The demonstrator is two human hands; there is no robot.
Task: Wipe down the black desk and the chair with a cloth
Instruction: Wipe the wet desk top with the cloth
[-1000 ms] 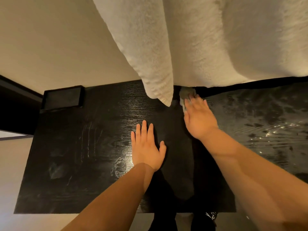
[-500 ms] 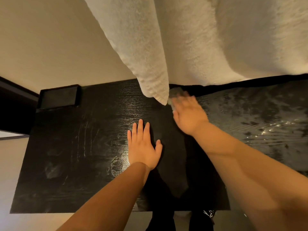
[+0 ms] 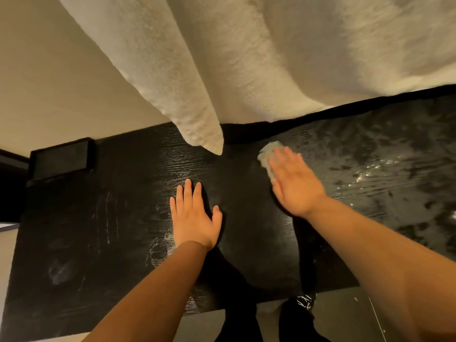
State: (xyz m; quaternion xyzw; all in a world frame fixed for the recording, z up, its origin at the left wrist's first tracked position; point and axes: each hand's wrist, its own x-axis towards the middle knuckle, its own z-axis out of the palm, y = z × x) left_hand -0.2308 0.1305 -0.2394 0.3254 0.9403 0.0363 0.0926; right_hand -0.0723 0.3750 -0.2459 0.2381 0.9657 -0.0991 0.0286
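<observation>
Head view, looking down on the black desk (image 3: 98, 230), which runs across the frame from left to right. The left hand (image 3: 195, 218) lies palm down on the desk top near the middle; its fingers are straight and close together, the thumb is angled out to the side, and it holds nothing. The right hand (image 3: 296, 186) lies flat on the cloth (image 3: 267, 154), with the fingers straight and slightly spread, pressing down rather than curling round it. This hand is a little blurred. The cloth is pale and crumpled. It sits on the desk top toward the far edge, right of centre, and shows beyond the fingertips and along the thumb side of the hand. The hands are apart, with bare desk between them. The desk surface right of the cloth carries glossy wet streaks (image 3: 385, 169), while the left part looks dull, with faint smears. A thick white fluffy fabric (image 3: 271, 58) hangs over the far edge, and one pointed corner of it reaches down close to the desk top, between the two hands. A black rectangular item (image 3: 60, 157) stands at the far left corner against the wall. A dark shoe (image 3: 306, 299) shows below the near edge.
</observation>
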